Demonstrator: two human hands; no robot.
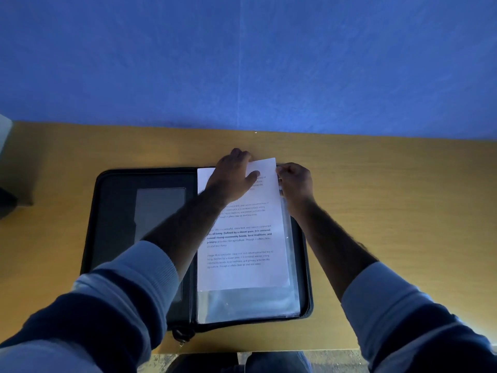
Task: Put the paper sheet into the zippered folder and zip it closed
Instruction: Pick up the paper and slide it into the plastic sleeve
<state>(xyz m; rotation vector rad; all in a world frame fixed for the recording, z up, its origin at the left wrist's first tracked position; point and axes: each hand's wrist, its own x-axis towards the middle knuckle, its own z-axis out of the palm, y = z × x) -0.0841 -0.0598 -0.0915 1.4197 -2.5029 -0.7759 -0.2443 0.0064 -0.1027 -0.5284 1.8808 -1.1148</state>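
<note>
A black zippered folder [115, 211] lies open flat on the wooden desk. On its right half are clear plastic sleeves [250, 302]. A white printed paper sheet [242, 249] lies on the sleeves, its top edge sticking out past the folder's far edge. My left hand [231, 173] grips the sheet's top, thumb on the front. My right hand [294, 181] pinches something at the sheet's top right corner, by the sleeve's edge; whether it is the sheet or the sleeve I cannot tell. The zipper pull [183, 336] hangs at the folder's near spine.
The wooden desk [390, 197] runs up to a blue wall [242, 63] just behind the folder. A dark object [6, 203] sits at the desk's far left edge. My legs show under the desk's near edge.
</note>
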